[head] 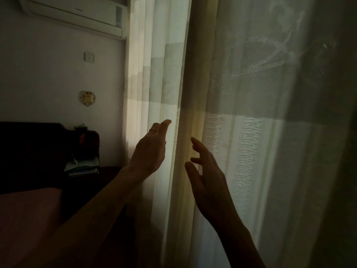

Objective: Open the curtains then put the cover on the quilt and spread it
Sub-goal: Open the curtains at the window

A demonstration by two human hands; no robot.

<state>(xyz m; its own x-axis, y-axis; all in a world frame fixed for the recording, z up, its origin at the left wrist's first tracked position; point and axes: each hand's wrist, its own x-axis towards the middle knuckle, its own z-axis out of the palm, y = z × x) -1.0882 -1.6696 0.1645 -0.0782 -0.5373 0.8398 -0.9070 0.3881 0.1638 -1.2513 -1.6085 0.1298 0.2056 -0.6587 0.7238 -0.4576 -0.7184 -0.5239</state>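
Two pale, sheer curtains hang shut in front of me, lit from behind. The left curtain (164, 74) and the right curtain (251, 93) meet along a vertical seam near the middle. My left hand (149, 151), with a ring on one finger, is raised just left of the seam, fingers loosely extended toward the fabric. My right hand (204, 176) is raised just right of the seam with fingers spread and relaxed. Neither hand holds any fabric. The quilt and its cover are not in view.
The room is dark. A bed with a reddish cover (29, 219) lies at the lower left, with a dark headboard (29, 151) behind it. A bedside table (108, 173) carries stacked books (83, 167). An air conditioner (77, 14) is mounted high on the wall.
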